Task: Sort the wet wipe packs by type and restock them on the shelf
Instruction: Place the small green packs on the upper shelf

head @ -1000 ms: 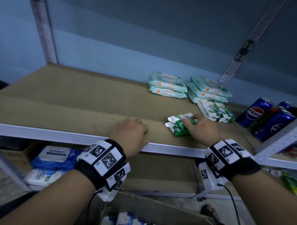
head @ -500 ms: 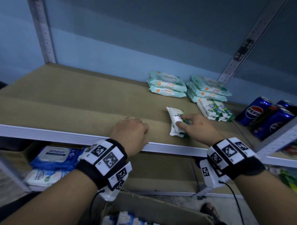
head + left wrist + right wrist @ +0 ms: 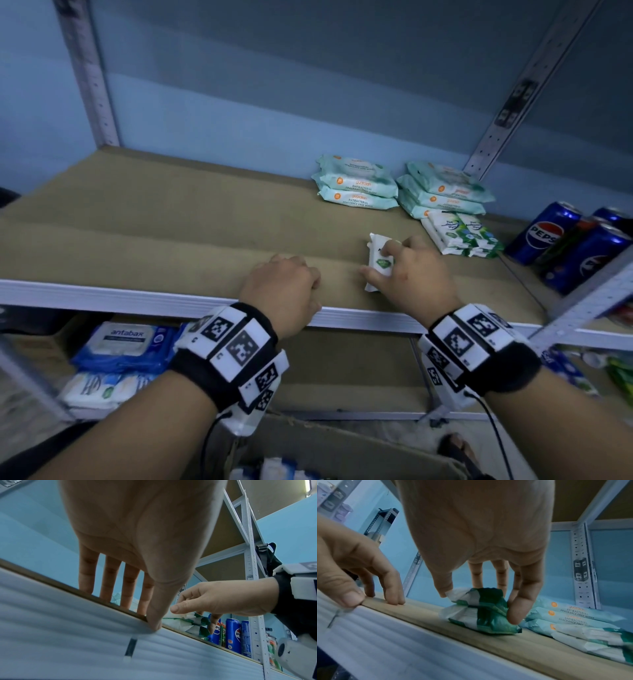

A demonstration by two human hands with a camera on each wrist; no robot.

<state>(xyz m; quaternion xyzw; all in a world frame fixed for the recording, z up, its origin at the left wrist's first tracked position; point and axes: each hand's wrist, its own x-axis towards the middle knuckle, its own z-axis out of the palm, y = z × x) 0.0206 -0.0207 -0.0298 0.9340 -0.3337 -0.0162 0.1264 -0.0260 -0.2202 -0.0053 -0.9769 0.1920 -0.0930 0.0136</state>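
On the brown shelf board my right hand pinches two small white-and-green wipe packs, stacked and lying lengthwise near the front edge. In the right wrist view my thumb holds one end of these packs and my fingers the other side. My left hand rests on the shelf's front edge and holds nothing, its fingers on the board and its thumb on the white rail. Behind lie two stacks of pale green Guardian packs and a pile of small white-and-green packs.
Blue Pepsi cans stand at the shelf's right end beside a metal upright. The lower shelf holds blue Antabax packs. A cardboard box with more packs sits below. The left part of the board is bare.
My right hand has turned the small packs from crosswise to lengthwise and now covers more of them. My left hand has stayed on the shelf edge.
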